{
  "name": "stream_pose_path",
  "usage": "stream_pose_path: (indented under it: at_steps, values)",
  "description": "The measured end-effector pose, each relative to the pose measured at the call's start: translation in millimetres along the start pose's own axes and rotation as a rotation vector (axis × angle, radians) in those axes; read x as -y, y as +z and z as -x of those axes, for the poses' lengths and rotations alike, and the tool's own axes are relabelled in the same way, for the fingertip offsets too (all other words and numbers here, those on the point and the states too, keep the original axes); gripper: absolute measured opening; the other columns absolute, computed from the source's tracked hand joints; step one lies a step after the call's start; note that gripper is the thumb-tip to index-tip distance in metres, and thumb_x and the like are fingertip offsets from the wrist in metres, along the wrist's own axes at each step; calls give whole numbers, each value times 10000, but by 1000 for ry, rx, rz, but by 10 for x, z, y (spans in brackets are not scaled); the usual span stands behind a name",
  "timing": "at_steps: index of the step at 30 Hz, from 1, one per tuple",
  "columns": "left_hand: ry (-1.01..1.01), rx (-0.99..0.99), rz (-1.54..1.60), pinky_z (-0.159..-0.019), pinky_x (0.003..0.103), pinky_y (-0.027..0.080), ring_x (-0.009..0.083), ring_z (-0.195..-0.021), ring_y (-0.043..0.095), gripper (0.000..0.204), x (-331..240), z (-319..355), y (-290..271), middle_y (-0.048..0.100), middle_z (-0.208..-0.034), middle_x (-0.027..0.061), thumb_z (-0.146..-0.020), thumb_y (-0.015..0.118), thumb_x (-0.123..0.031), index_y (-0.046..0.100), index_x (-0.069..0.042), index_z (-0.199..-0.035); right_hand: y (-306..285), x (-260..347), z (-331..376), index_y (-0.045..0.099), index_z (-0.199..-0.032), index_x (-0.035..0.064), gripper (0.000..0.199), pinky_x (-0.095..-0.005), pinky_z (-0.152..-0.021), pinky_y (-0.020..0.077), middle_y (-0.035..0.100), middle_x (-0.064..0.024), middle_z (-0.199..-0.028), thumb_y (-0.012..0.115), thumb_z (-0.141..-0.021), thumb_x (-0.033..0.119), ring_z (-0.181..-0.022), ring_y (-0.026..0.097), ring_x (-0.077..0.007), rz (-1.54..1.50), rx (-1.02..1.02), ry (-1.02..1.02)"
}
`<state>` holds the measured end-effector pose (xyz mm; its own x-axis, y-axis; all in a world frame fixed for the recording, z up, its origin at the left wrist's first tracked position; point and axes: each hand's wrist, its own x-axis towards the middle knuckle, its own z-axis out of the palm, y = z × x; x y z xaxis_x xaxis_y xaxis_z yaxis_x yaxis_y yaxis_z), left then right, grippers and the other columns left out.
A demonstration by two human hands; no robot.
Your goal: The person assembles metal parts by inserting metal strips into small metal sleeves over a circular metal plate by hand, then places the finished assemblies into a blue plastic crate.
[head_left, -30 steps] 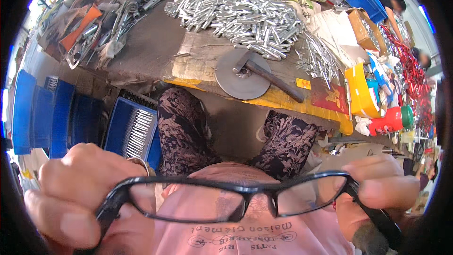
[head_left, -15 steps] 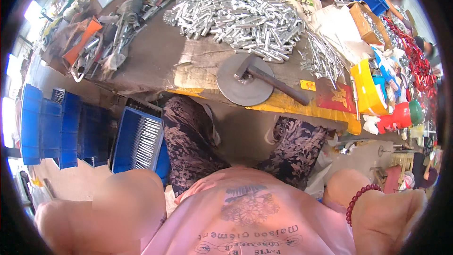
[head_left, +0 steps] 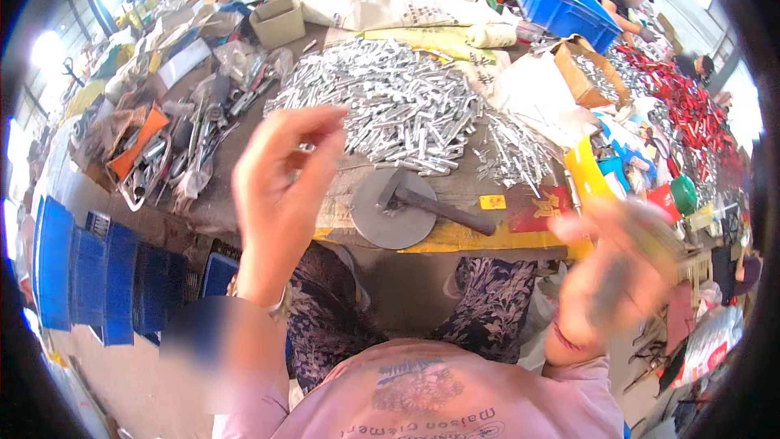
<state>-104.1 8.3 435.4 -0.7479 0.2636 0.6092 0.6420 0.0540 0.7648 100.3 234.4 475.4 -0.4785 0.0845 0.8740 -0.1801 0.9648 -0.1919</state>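
My left hand [head_left: 280, 183] is raised over the table's front left, its fingers curved and thumb apart, with nothing seen between them. Beyond it spreads a big heap of short silvery metal rods [head_left: 390, 97]. A hammer [head_left: 439, 210] lies across a round grey metal disc [head_left: 378, 232] at the table's front edge, touched by neither hand. My right hand [head_left: 617, 276] is up at the front right, near the yellow sheet. Motion smears its fingers, and a dark patch shows on it that I cannot make out.
Thin metal pins [head_left: 516, 150] lie right of the heap. A cardboard box [head_left: 589, 77] and a blue crate [head_left: 561, 4] stand far right, near red parts [head_left: 686, 110]. Bagged tools [head_left: 154, 154] cover the table's left; blue bins [head_left: 81, 268] stand below. Another person [head_left: 621, 4] is at the back right.
Both hands have risen from low beside my body to the table's front, left and right. The view has tipped up, showing more of the table's far side. The hammer still rests on the disc.
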Motion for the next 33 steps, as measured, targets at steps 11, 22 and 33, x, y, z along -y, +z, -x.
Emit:
stream_pose_path:
  at_steps: [11,22,33]
  values:
    - [107,287,-563,-831,427,559,340,-910,706,249,1245,-231,605,713,-1078,123,-933,788,-69,738,-59,-1177,731,-1081,1014,741,-1085,75,191,-430,-773,603,745,-120,-1050,762,-898,39,-926,761,-345,54,328,412]
    - [-584,222,506,-757,314,619,149,-896,736,138,895,13,424,775,-1087,83,-1049,750,-130,678,-75,-1153,1343,-1868,814,640,-1201,74,334,-532,-805,591,746,-199,-1063,751,-886,85,-937,745,-437,235,419,471]
    - [-601,220,414,-812,237,564,116,-964,704,224,819,816,133,743,-1120,46,-945,806,14,744,-63,-1146,1117,-1502,769,723,-1136,93,281,-460,-795,606,746,-135,-1038,735,-868,9,-907,766,-340,25,423,460]
